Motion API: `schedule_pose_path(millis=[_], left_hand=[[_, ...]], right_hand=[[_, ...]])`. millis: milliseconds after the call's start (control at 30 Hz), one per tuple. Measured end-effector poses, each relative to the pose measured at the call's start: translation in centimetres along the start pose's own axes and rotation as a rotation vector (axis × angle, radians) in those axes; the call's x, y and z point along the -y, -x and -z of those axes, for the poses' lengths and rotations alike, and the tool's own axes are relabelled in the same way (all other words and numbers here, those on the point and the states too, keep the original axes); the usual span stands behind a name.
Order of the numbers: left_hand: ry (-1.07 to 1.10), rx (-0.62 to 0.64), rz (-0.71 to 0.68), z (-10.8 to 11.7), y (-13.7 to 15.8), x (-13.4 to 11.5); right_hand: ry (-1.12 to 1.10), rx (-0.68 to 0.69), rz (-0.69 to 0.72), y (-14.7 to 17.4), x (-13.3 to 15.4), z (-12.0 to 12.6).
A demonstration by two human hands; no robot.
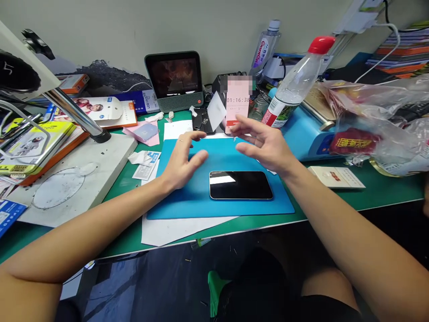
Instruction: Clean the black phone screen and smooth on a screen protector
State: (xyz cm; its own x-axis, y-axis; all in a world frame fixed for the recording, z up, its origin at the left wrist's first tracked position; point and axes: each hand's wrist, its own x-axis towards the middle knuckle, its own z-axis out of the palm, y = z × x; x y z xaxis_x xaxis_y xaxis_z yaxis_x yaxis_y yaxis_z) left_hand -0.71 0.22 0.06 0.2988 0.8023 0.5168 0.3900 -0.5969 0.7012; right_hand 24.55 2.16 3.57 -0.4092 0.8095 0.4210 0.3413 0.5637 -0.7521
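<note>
A smartphone [241,185] lies on the blue mat [181,203], its dark glossy screen facing up and catching a white reflection. Above the mat, up and to the left of that phone, my left hand [186,158] has its fingers apart and holds nothing. My right hand [263,142] is raised over the mat's far right part, fingers spread and empty. Its fingertips overlap the lower edge of a second, upright phone [237,105] whose pink screen reads 01:16:38; I cannot tell whether they touch. A white card [216,112] leans beside that upright phone.
A smart display [174,80] stands against the wall. On the right are a red-capped bottle [298,85], a clear bottle [266,49], a plastic bag [378,116] and a small white box [336,177]. A lamp base [77,174] and stacked boxes [40,147] occupy the left.
</note>
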Motion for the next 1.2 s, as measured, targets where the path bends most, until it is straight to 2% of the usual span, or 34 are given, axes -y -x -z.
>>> schedule_pose_path(millis=[67,133,300,533,700,800,933,1067,1200], left_hand=[[-0.052,0.126,-0.122,0.0,0.1,-0.4],[-0.088,0.218,-0.194,-0.2,0.2,-0.6],[-0.096,0.277,-0.248,-0.4,0.4,-0.6],[-0.032,0.316,-0.158,-0.7,0.7,-1.2],[-0.084,0.324,-0.184,-1.0,0.9,-1.6],[-0.118,0.342,-0.206,-0.9,1.0,-1.7],[-0.152,0.445,-0.25,-0.6,0.9,-1.7],[-0.161,0.502,-0.263,-0.6,0.8,-1.6],[-0.171,0.524,-0.26,-0.6,0.8,-1.6]], right_hand=[[-0.19,-0.107,-0.049,1.3,1.2,-1.3],[-0.272,-0.163,-0.092,2.5,2.2,-3.0],[-0.331,-0.184,-0.052,3.7,3.5,-6.0],[-0.286,-0.252,-0.055,4.1,3.1,-6.0],[-0.325,-0.235,-0.004,4.4,2.8,-6.4],[-0.264,-0.176,-0.015,4.8,2.7,-5.4],[-0.203,-0.103,-0.053,6.0,2.8,-2.0],[-0.189,-0.141,-0.095,8.2,2.6,1.4],[-0.24,-0.154,-0.096,10.6,1.2,2.9]])
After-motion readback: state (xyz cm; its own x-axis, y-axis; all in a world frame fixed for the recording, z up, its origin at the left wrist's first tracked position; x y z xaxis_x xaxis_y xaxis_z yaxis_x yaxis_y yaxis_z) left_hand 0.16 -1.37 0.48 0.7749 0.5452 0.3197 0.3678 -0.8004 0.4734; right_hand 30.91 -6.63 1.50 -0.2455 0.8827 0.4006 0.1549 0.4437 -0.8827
